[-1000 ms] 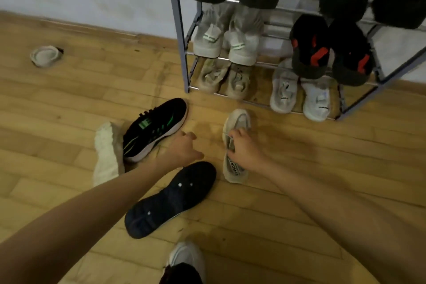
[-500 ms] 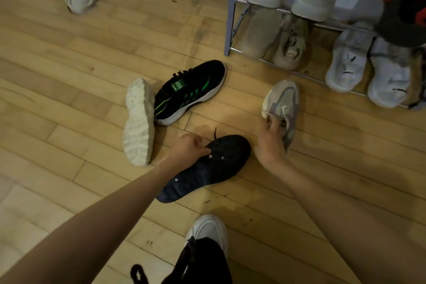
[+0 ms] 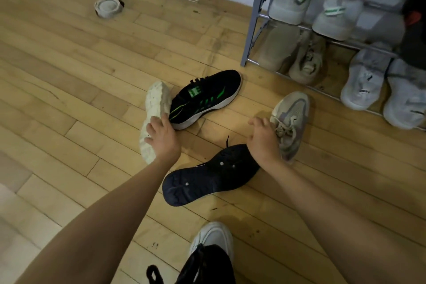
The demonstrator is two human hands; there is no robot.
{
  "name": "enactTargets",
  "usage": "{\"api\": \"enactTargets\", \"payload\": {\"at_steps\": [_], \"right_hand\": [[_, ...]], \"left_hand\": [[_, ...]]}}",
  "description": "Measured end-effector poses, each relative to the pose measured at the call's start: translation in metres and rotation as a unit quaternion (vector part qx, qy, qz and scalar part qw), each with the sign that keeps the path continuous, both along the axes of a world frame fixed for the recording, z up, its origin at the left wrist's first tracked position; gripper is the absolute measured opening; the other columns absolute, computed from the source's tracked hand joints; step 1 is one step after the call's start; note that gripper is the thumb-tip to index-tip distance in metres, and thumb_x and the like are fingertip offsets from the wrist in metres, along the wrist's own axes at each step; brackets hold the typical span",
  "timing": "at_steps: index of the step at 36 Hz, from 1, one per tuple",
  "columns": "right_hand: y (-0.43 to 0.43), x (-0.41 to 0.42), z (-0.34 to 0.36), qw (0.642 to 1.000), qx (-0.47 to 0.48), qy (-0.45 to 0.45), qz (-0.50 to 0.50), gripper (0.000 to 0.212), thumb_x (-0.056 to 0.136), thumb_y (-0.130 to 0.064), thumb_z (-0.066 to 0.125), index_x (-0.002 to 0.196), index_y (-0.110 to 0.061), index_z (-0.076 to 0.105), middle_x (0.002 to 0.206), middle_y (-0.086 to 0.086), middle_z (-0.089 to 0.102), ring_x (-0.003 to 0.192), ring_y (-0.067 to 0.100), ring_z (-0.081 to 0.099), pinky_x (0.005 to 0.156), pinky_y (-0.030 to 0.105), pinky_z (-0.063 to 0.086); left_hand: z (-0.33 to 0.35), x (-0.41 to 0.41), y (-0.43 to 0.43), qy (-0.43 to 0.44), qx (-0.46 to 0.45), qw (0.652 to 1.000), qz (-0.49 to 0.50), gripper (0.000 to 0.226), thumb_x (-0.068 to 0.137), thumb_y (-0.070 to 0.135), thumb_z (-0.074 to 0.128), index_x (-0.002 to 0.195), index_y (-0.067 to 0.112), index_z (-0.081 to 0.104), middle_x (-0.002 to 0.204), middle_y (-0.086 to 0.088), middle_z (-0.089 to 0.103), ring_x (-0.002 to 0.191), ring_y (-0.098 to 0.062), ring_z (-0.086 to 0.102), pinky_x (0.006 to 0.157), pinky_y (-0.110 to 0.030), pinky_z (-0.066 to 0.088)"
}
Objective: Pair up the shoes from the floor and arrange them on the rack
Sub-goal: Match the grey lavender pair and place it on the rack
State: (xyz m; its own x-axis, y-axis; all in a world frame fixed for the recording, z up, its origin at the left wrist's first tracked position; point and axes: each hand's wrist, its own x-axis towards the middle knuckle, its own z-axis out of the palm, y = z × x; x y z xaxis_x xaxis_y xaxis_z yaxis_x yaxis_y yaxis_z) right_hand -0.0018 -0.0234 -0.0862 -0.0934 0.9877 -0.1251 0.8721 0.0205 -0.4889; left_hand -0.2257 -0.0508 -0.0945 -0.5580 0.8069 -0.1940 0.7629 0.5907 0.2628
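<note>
A beige sneaker (image 3: 293, 120) rests upright on the wood floor, and my right hand (image 3: 262, 139) grips its laced collar. To the left, a cream sneaker (image 3: 155, 108) lies on its side with the sole showing; my left hand (image 3: 162, 137) lies on it with fingers curled over its edge. Between them sits a black sneaker with green stripes (image 3: 205, 97), upright. A second black sneaker (image 3: 209, 175) lies sole up below my hands. The grey metal shoe rack (image 3: 257, 18) stands at the upper right.
The rack holds pairs of pale grey, tan and white sneakers (image 3: 366, 80), plus a dark pair at the right edge. A small round cream object (image 3: 107, 6) lies near the baseboard at upper left. My own white shoe (image 3: 213, 238) and dark trouser leg are at the bottom.
My left hand moved left from the sole-up black sneaker onto the cream sneaker. My right hand kept hold of the beige sneaker. The camera tilted down and moved closer to the floor.
</note>
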Motion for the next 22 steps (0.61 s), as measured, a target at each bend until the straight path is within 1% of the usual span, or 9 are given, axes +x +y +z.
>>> {"api": "enactTargets", "payload": {"at_steps": [3, 5, 7, 8, 11, 13, 17, 20, 22], "right_hand": [[-0.004, 0.009, -0.004, 0.995, -0.004, -0.091, 0.034, 0.035, 0.086, -0.011, 0.058, 0.121, -0.012, 0.05, 0.123, 0.008, 0.048, 0.121, 0.026, 0.036, 0.098, 0.035, 0.036], [-0.005, 0.016, -0.004, 0.989, -0.019, -0.142, 0.03, 0.041, 0.087, -0.018, 0.057, 0.127, -0.015, 0.047, 0.132, 0.008, 0.044, 0.131, 0.027, 0.028, 0.107, 0.039, 0.029], [-0.008, 0.026, -0.005, 0.979, -0.048, -0.195, 0.022, 0.051, 0.087, -0.025, 0.058, 0.135, -0.017, 0.042, 0.144, 0.009, 0.034, 0.139, 0.028, 0.017, 0.114, 0.046, 0.017], [-0.01, 0.031, -0.006, 0.975, -0.064, -0.21, 0.016, 0.055, 0.086, -0.029, 0.06, 0.137, -0.017, 0.039, 0.148, 0.01, 0.028, 0.14, 0.029, 0.013, 0.116, 0.048, 0.016], [-0.015, 0.047, -0.008, 0.98, -0.117, -0.159, -0.018, 0.061, 0.087, -0.034, 0.059, 0.141, -0.019, 0.034, 0.153, 0.01, 0.018, 0.143, 0.032, 0.007, 0.111, 0.049, 0.026], [-0.017, 0.052, -0.01, 0.982, -0.128, -0.141, -0.012, 0.06, 0.089, -0.034, 0.056, 0.143, -0.021, 0.032, 0.152, 0.011, 0.018, 0.143, 0.033, 0.011, 0.111, 0.05, 0.026], [-0.016, 0.052, -0.011, 0.981, -0.136, -0.136, -0.016, 0.059, 0.091, -0.035, 0.053, 0.144, -0.02, 0.031, 0.151, 0.012, 0.019, 0.141, 0.034, 0.017, 0.113, 0.051, 0.024], [-0.015, 0.049, -0.007, 0.981, -0.147, -0.125, -0.019, 0.061, 0.09, -0.032, 0.055, 0.144, -0.019, 0.029, 0.151, 0.013, 0.019, 0.141, 0.034, 0.017, 0.112, 0.052, 0.025], [-0.013, 0.047, 0.0, 0.989, -0.128, -0.066, -0.045, 0.065, 0.089, -0.024, 0.058, 0.145, -0.018, 0.025, 0.152, 0.013, 0.02, 0.141, 0.033, 0.018, 0.11, 0.052, 0.028]], "left_hand": [[0.005, -0.005, -0.003, -0.03, 0.063, 0.997, -0.021, 0.066, 0.085, -0.004, 0.05, 0.144, 0.008, 0.022, 0.148, -0.018, 0.024, 0.134, -0.039, 0.025, 0.109, -0.051, 0.029], [0.009, -0.004, -0.005, -0.043, 0.102, 0.994, -0.024, 0.065, 0.084, -0.007, 0.046, 0.143, 0.003, 0.024, 0.148, -0.019, 0.024, 0.134, -0.039, 0.026, 0.111, -0.048, 0.027], [0.013, -0.001, -0.008, -0.047, 0.136, 0.989, -0.03, 0.062, 0.081, -0.01, 0.043, 0.14, 0.0, 0.03, 0.145, -0.022, 0.028, 0.131, -0.04, 0.029, 0.11, -0.046, 0.027], [0.014, 0.001, -0.011, -0.045, 0.148, 0.987, -0.037, 0.061, 0.079, -0.01, 0.043, 0.138, -0.001, 0.033, 0.143, -0.022, 0.03, 0.129, -0.041, 0.031, 0.11, -0.046, 0.028], [0.016, 0.005, -0.019, -0.024, 0.163, 0.983, -0.074, 0.06, 0.076, -0.012, 0.048, 0.134, 0.001, 0.038, 0.14, -0.025, 0.033, 0.127, -0.043, 0.034, 0.108, -0.048, 0.031], [0.018, 0.008, -0.024, -0.002, 0.163, 0.981, -0.103, 0.059, 0.077, -0.012, 0.05, 0.133, 0.003, 0.039, 0.141, -0.025, 0.032, 0.126, -0.044, 0.035, 0.107, -0.05, 0.032], [0.029, 0.023, -0.025, 0.021, 0.186, 0.97, -0.155, 0.06, 0.076, -0.016, 0.047, 0.133, 0.004, 0.039, 0.142, -0.024, 0.033, 0.124, -0.042, 0.037, 0.108, -0.049, 0.032], [0.039, 0.041, -0.017, 0.015, 0.203, 0.957, -0.206, 0.051, 0.083, -0.008, 0.048, 0.132, 0.003, 0.042, 0.143, -0.023, 0.035, 0.126, -0.041, 0.039, 0.107, -0.047, 0.033], [0.045, 0.053, -0.009, -0.001, 0.2, 0.953, -0.226, 0.045, 0.088, 0.0, 0.051, 0.132, 0.006, 0.044, 0.143, -0.021, 0.037, 0.127, -0.038, 0.04, 0.107, -0.045, 0.034]]}}
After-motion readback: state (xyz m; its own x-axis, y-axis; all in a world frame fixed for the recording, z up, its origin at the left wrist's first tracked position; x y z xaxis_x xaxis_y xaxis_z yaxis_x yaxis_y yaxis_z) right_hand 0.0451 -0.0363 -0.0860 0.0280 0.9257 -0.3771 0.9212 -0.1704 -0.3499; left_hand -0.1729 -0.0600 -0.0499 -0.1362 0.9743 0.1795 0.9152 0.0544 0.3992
